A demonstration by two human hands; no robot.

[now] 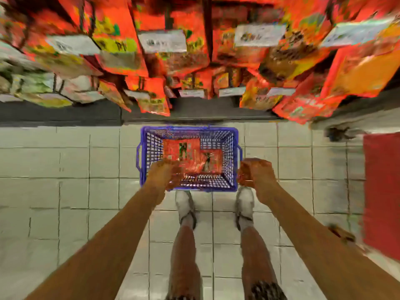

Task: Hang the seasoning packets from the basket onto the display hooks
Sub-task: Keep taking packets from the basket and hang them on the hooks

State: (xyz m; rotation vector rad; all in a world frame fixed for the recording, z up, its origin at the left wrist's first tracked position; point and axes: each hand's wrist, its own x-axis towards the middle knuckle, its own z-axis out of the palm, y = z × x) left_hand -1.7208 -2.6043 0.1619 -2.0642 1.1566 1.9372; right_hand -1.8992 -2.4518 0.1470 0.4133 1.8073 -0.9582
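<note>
A blue plastic basket (232, 148) stands on the tiled floor just in front of my feet. Two red seasoning packets (184, 152) lie flat in its bottom. My left hand (166, 174) hovers over the basket's near-left corner with its fingers loosely curled and nothing visibly in them. My right hand (255, 172) hangs over the basket's right rim, also loosely curled and holding nothing. Rows of red and orange packets (151, 94) hang on display hooks above and beyond the basket. The whole frame is blurred.
White price tags (259, 35) sit at the hook ends. A dark shelf base (194, 109) runs along the floor behind the basket. A red object (381, 191) stands at the right edge. My two shoes (184, 204) are right behind the basket.
</note>
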